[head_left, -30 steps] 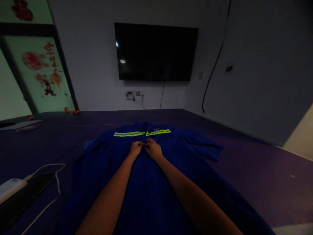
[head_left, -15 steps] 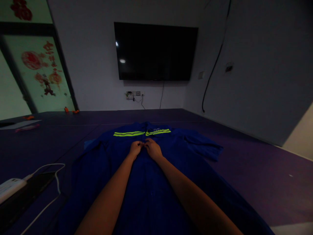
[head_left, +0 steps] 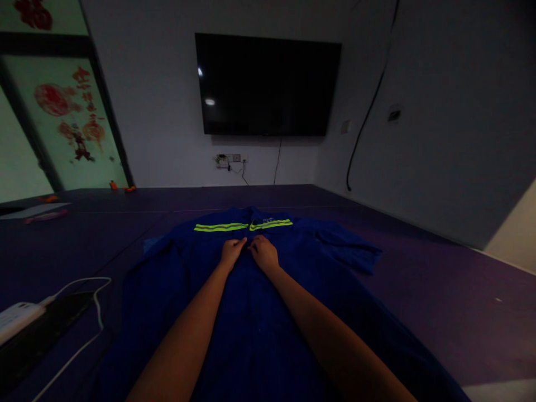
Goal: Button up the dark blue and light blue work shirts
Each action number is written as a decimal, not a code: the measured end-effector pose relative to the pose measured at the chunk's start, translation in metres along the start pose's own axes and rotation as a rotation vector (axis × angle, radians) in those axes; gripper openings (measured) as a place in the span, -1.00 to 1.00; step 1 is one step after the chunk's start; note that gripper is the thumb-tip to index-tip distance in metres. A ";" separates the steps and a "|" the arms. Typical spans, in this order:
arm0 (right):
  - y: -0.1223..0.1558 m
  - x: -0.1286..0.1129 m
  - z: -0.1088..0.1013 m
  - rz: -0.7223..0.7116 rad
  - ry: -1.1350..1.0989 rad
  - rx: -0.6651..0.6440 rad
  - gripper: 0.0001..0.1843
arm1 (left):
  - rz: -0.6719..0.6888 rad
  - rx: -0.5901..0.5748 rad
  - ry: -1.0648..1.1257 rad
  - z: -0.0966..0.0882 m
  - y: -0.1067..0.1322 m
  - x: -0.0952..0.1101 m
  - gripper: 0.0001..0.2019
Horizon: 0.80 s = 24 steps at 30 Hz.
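A blue work jacket (head_left: 293, 254) with yellow-green reflective stripes across the chest lies spread out, front side up. My left hand (head_left: 232, 254) is on its front opening just below the stripes, fingers closed on the cloth edge and the thumb pointing towards the middle. Close beside it, my right hand (head_left: 263, 254) pinches the other side of the same opening, its fingers curled. A narrow gap separates the two hands. Whatever small fastening lies under the fingertips is hidden and too dark to make out.
To the left, a white power strip (head_left: 19, 319) with a white cable (head_left: 100, 312) rests by a dark flat object (head_left: 62, 312). Purple matting (head_left: 427, 290) covers the floor. A television (head_left: 268, 84) hangs on the far wall. Small orange items (head_left: 129, 189) lie by the door.
My hands have drawn slightly apart at the fingertips, the left thumb now straighter. The jacket lies almost as before, and the view has tilted very slightly.
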State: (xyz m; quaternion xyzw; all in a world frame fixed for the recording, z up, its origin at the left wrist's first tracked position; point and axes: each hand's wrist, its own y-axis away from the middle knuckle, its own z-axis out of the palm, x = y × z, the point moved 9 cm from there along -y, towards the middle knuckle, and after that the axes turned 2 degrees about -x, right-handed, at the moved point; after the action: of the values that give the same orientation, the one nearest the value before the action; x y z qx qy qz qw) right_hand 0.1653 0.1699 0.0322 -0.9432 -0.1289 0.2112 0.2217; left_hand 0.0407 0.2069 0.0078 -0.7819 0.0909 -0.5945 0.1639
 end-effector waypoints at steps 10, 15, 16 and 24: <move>0.001 -0.001 0.000 -0.001 0.006 -0.020 -0.88 | 0.023 -0.032 0.062 0.003 0.000 0.003 -0.57; 0.001 0.000 0.000 0.007 0.027 -0.009 -0.86 | 0.010 -0.039 0.060 0.003 0.001 0.003 -0.56; 0.001 0.000 0.000 0.008 0.031 -0.005 -0.86 | 0.004 -0.038 0.057 0.003 0.001 0.002 -0.56; 0.001 0.000 0.000 0.015 0.064 -0.004 -0.84 | -0.003 -0.042 0.061 0.004 0.001 0.003 -0.52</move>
State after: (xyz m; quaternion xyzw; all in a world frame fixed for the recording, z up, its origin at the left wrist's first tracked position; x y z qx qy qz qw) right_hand 0.1657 0.1694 0.0312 -0.9508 -0.1152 0.1822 0.2224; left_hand 0.0456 0.2059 0.0088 -0.7670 0.1072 -0.6161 0.1437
